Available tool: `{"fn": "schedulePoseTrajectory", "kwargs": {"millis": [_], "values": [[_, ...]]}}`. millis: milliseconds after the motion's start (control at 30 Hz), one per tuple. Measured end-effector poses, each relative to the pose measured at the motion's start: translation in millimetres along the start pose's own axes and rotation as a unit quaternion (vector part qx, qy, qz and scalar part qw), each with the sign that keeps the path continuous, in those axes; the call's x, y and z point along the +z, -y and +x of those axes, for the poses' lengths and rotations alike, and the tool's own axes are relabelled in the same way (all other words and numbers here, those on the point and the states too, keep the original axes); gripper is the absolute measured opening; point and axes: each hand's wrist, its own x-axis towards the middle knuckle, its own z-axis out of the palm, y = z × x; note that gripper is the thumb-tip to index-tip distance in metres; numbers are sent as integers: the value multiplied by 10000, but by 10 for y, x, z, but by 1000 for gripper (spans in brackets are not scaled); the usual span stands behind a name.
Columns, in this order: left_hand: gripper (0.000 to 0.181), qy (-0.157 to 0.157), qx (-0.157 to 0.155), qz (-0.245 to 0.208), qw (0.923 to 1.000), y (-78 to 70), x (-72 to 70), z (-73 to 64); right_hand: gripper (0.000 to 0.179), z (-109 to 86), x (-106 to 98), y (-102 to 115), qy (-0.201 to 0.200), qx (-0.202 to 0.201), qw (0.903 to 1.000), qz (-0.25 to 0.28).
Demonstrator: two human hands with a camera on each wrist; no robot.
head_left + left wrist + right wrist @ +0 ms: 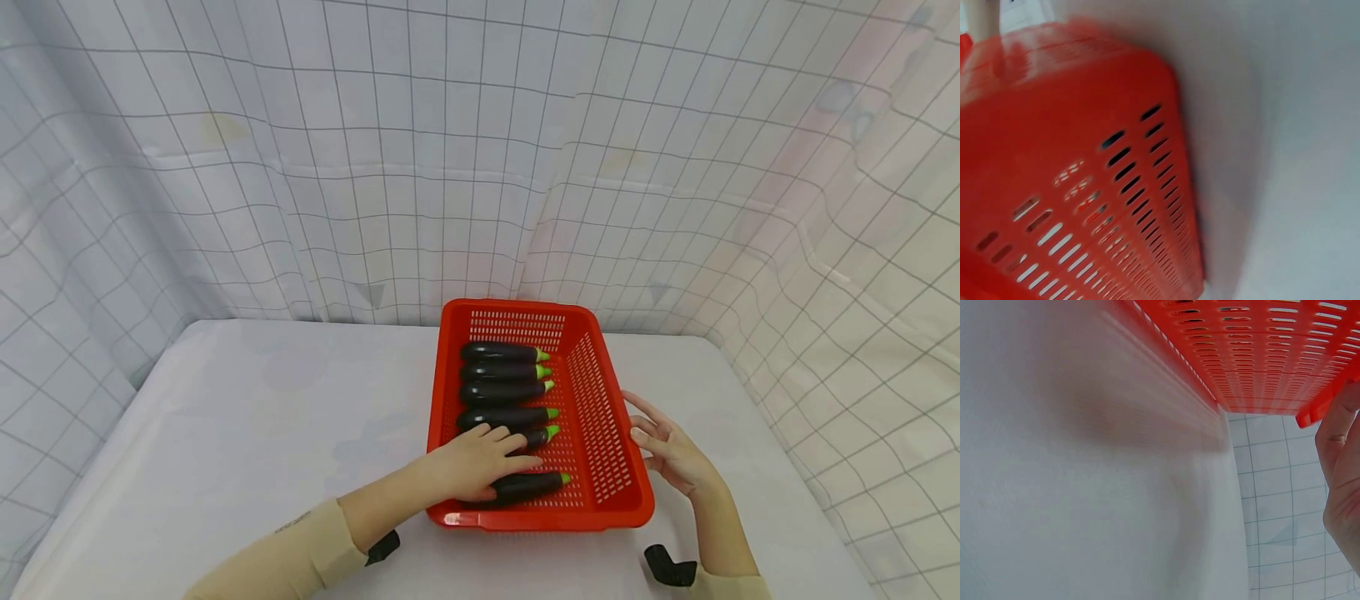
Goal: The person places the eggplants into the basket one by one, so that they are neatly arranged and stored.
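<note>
A red plastic basket (642, 500) with slotted walls holds several dark eggplants (504, 392), lying crosswise with green stems to the right. Inside it, my left hand (476, 463) reaches over the left rim, palm down, fingers extended above the lower eggplants. Its thumb lies against the nearest eggplant (534, 485), and its fingers partly cover the one above that. At the outside of the right wall, my right hand (675, 457) touches the rim with loosely bent fingers. The left wrist view shows the basket wall (1054, 125) but not the left hand's contact.
The basket stands on a white-covered table (300, 417). A checked white curtain (480, 167) hangs behind it and along both sides. Black pieces sit by each wrist, one near the left sleeve (277, 554) and another black piece (667, 568) beside the right wrist.
</note>
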Motion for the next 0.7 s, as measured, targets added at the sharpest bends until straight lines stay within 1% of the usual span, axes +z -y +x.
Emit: {"fn": "schedulePoseTrajectory", "kwargs": {"millis": [100, 167, 267, 367, 467, 500, 567, 633, 667, 700], "values": [[71, -40, -171, -243, 9995, 47, -91, -29, 59, 5, 6, 11, -8, 10, 10000, -26], [71, -144, -280, -388, 9987, 85, -144, -63, 58, 6, 6, 18, -6, 10, 10000, -82], [71, -377, -514, -583, 9963, 153, -206, -134, 59, 0, 1, 27, 9, 12, 9996, -265], [69, -696, -862, -763, 9909, 233, -241, -221, 59, -5, -4, 35, -44, 39, 9984, -559], [67, -1045, -1359, -1006, 9801, 302, -244, -320, 60, -12, 3, 50, -255, 112, 9942, -1038], [67, -1160, -1552, -1059, 9753, 323, -238, -355, 59, -13, 9, 59, -361, 156, 9918, -1216], [68, -1403, -1960, -1190, 9632, 363, -227, -432, 59, -18, 30, 88, -589, 249, 9847, -1624], [67, -1628, -2379, -1205, 9499, 411, -208, -512, 58, -25, 64, 132, -825, 327, 9727, -2142], [67, -1737, -2589, -1202, 9425, 438, -198, -555, 58, -28, 84, 160, -933, 330, 9651, -2427], [67, -1854, -2776, -1192, 9351, 469, -187, -599, 57, -32, 105, 190, -1037, 280, 9550, -2763]]}}
